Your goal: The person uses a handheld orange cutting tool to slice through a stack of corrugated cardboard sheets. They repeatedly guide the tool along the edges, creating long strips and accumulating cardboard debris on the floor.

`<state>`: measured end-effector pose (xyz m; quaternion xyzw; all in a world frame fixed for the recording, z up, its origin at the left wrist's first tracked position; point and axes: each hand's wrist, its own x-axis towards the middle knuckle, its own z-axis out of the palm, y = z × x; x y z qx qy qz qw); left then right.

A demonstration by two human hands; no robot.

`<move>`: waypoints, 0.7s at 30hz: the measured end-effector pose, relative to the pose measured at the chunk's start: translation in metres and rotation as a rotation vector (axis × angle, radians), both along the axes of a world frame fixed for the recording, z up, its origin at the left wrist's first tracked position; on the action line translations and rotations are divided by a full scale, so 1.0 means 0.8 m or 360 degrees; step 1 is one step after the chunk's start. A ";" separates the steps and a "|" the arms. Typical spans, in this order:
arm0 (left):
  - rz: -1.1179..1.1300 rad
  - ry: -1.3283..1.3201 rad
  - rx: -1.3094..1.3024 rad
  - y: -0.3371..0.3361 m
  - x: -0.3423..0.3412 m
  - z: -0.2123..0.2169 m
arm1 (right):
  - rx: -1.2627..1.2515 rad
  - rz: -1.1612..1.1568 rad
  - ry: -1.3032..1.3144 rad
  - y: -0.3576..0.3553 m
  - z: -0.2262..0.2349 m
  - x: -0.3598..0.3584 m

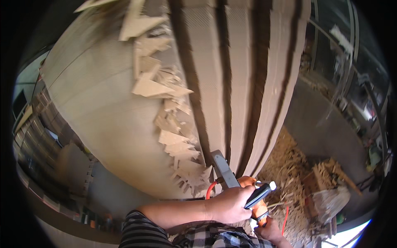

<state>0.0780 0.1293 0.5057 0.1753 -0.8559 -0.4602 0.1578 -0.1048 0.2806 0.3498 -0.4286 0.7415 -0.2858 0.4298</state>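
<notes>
An orange power tool (259, 210) with a long grey flat head (224, 168), a black side handle (257, 196) and a red hose is between my hands. My left hand (233, 202) is closed around it by the black handle. Lower down, my right hand (271, 230) is closed on the rear of the orange body. The grey head lies against the near end of a tall stack of brown cardboard strips (240, 74), standing in rows with dark gaps. Jagged cardboard scraps (165, 87) run along the stack's left side. My fingers are partly hidden by the tool.
A broad pale sheet surface (103, 111) spreads left of the scraps. Cardboard offcuts (285, 157) cover the floor at right, beside a box (316, 182) of scraps and a clear plastic bag (331, 202). Brown stacks (39, 136) stand far left. A metal frame (351, 53) rises at right.
</notes>
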 end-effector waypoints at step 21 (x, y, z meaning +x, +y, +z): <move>-0.0234 0.0294 -0.0300 0.033 0.124 0.164 | -0.0645 -0.0143 -0.0033 -0.002 0.150 0.114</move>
